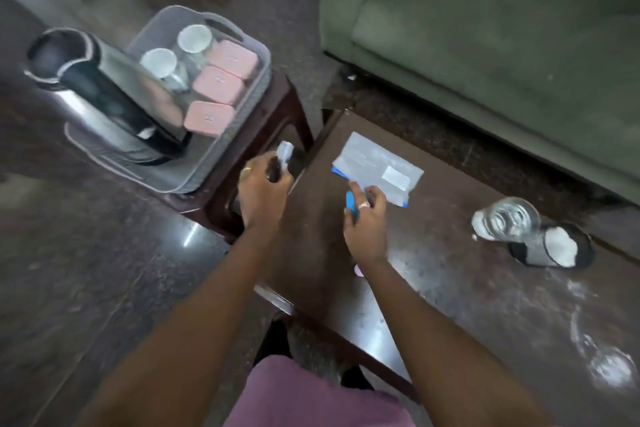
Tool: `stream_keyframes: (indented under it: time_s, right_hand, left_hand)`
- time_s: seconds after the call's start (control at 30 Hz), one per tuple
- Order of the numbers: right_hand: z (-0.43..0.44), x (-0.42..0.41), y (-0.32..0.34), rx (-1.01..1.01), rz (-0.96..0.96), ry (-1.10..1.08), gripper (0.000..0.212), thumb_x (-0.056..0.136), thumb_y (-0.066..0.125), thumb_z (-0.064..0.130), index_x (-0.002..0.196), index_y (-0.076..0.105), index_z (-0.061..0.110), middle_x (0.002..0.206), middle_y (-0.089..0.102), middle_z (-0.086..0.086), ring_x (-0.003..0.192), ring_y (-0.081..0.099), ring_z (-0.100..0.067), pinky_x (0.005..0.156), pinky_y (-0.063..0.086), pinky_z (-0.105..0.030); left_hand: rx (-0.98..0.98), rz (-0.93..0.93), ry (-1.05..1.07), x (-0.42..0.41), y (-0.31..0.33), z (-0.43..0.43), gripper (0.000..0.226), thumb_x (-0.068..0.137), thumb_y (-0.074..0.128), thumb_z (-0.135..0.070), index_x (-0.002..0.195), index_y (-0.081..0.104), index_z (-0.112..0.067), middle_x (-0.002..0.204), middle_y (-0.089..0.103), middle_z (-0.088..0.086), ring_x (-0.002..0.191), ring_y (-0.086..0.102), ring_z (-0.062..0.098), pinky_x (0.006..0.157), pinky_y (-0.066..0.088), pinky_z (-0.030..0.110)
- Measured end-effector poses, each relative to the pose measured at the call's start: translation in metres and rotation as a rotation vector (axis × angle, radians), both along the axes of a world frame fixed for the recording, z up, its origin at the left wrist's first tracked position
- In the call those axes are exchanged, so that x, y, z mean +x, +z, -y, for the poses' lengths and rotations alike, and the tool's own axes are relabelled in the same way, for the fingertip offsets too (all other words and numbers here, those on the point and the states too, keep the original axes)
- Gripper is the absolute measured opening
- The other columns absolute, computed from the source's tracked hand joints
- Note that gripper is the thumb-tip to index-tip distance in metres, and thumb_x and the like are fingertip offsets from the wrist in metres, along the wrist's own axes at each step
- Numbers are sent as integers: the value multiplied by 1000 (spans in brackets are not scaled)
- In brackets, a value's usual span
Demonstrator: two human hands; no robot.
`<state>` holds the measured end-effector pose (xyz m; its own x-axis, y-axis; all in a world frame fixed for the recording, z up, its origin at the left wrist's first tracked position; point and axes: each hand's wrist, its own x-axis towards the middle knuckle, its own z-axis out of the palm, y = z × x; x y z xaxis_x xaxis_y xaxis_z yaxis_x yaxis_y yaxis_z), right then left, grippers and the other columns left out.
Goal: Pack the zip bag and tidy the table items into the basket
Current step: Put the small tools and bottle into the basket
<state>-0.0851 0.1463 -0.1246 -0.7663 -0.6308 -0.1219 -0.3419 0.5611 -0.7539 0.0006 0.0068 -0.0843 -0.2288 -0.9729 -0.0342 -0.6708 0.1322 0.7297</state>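
L hand (265, 184), approx mid-frame, has its fingers curled round a small dark item (276, 170) w/ a pale bit poking out toward 12; too blurred to say what it is. It hangs over the gap btwn stool (287, 121) and table (433, 305). R hand (365, 218), at 3 o'clock of the L hand, has curled fingers pinching a blue item (350, 204). Its fingertips are at the near edge of the zip bag (377, 166); can't tell if they touch it. Zip bag lies flat on the table at 12 o'clock of the R hand, pale grey w/ a white label and a blue strip on one edge. Basket (194, 173) sits on the stool at 10 o'clock of the L hand and holds a steel kettle (104, 90), two white-topped jars (194, 38) and three pink boxes (216, 83). At 4 o'clock of the zip bag, well apart, a clear glass (507, 218) is just beside a black-and-white mesh holder (554, 250). Green sofa (485, 28) is at 1 o'clock, beyond the table.
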Motion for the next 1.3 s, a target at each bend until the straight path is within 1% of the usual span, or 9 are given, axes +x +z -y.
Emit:
stream_keyframes:
  time_s: [0.2, 0.4, 0.57, 0.73, 0.87, 0.97, 1.07, 1.2, 1.3]
  right_hand:
    - [121, 30, 32, -152, -21, 197, 40, 84, 55, -3, 122, 58, 10, 121, 46, -16, 109, 53, -27, 95, 34, -15]
    - [191, 57, 56, -211, -16, 258, 32, 82, 59, -6, 112, 58, 5, 121, 44, -18, 98, 53, -22, 88, 36, -15]
    - [216, 67, 57, -196, 58, 323, 20, 82, 62, -4, 100, 56, 2, 117, 45, -17, 102, 56, -27, 85, 34, -11]
    - [227, 71, 54, -79, 28, 401, 21, 84, 60, -2, 103, 55, 4, 116, 48, -16, 98, 57, -31, 83, 47, -33]
    - [235, 69, 47, 31, -96, 435, 19, 81, 64, 3, 98, 56, 6, 108, 60, -15, 102, 52, -34, 88, 43, -43]
    - [241, 72, 45, 131, -140, 444, 21, 81, 65, 10, 100, 56, 13, 106, 64, -9, 111, 41, -30, 89, 33, -42]
    - [248, 76, 45, 187, -113, 472, 21, 84, 60, 10, 104, 57, 13, 110, 61, -13, 115, 36, -32, 90, 31, -45]
    - [245, 74, 42, 297, -178, 647, 36, 87, 47, 5, 121, 53, 14, 132, 51, -13, 128, 27, -32, 95, 25, -48]
    - [224, 69, 35, 255, -226, 654, 36, 86, 46, 0, 117, 58, 13, 151, 34, -2, 134, 23, -31, 100, 23, -52]
  left_hand:
    - [-131, 135, -3, 58, 11, 89, 35, 82, 62, -14, 117, 62, -9, 114, 64, 17, 102, 60, 34, 88, 45, 38]
    - [-221, 394, -170, 85, -7, 98, 37, 91, 52, -22, 126, 57, -11, 127, 61, 13, 106, 60, 36, 89, 47, 45]
    - [-65, 406, -42, 92, -13, 101, 30, 95, 48, -30, 110, 61, -7, 103, 67, 25, 95, 60, 43, 72, 47, 44]
    - [128, 323, -145, 100, -9, 117, 30, 96, 48, -25, 102, 64, -1, 98, 66, 29, 95, 61, 41, 76, 45, 40]
    - [279, 484, -196, 99, -5, 136, 29, 90, 45, -1, 115, 60, 5, 118, 59, 32, 111, 54, 42, 91, 43, 41]
    - [254, 569, -13, 98, -4, 138, 31, 86, 44, 6, 113, 59, 10, 120, 58, 32, 117, 49, 43, 98, 41, 44]
    - [152, 576, 151, 96, -5, 129, 30, 84, 44, 6, 108, 62, 8, 123, 56, 27, 125, 38, 40, 105, 33, 41]
    - [55, 397, 262, 92, -7, 105, 39, 84, 46, -2, 121, 58, -1, 135, 53, 17, 132, 34, 34, 113, 26, 40]
    - [-7, 275, 362, 78, -14, 76, 38, 94, 40, -10, 131, 48, -7, 144, 43, 13, 136, 28, 33, 116, 21, 43]
